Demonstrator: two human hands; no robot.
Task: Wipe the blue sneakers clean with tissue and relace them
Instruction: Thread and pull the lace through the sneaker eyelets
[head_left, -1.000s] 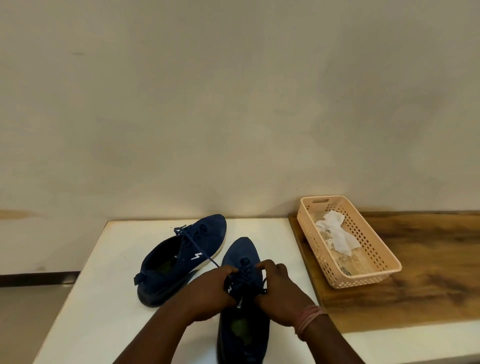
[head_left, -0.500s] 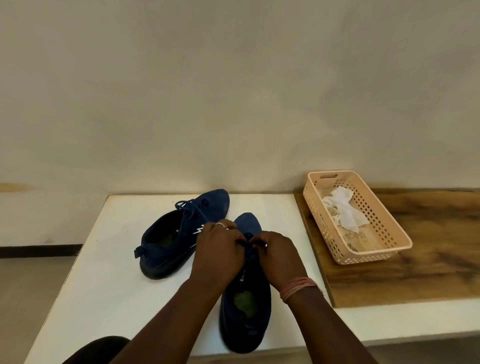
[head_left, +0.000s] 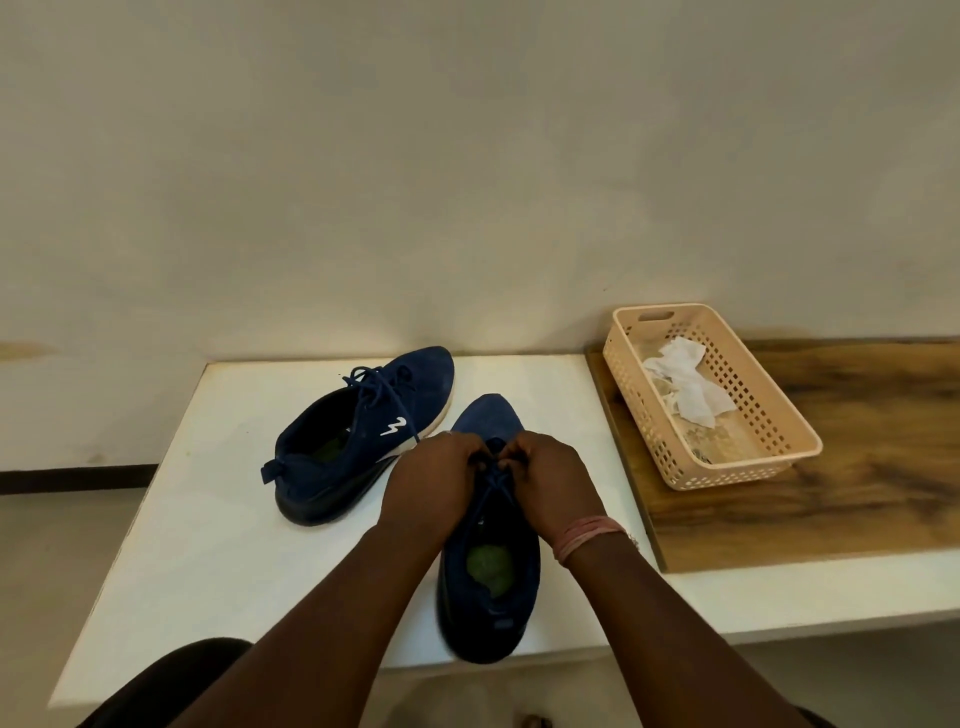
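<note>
A: Head view, near sneaker (head_left: 488, 561)?
B: Upright on the white table (head_left: 208, 545), toe toward the wall, heel at the near edge. Green insole visible inside.

A: Hands?
B: Left hand (head_left: 431, 483) and right hand (head_left: 553, 480) side by side over the lace area, knuckles up. Fingers curled inward on both, pinching the dark lace (head_left: 493, 470) where the two meet. Fingertips mostly hidden behind the knuckles; exact grip on each strand hard to tell. Lace directly beneath and between the fingertips, running back toward the shoe's opening.

A: Other sneaker (head_left: 363, 431)?
B: Just left of the first, angled, toe toward the wall, already laced, white mark on the side. Touched by neither hand.

A: Tissue (head_left: 685, 384)?
B: Crumpled in the peach basket (head_left: 753, 462), on the wooden board (head_left: 831, 493) to the right, well apart from both hands.

A: Anything else?
B: Pink band (head_left: 587, 535) around the right wrist.
</note>
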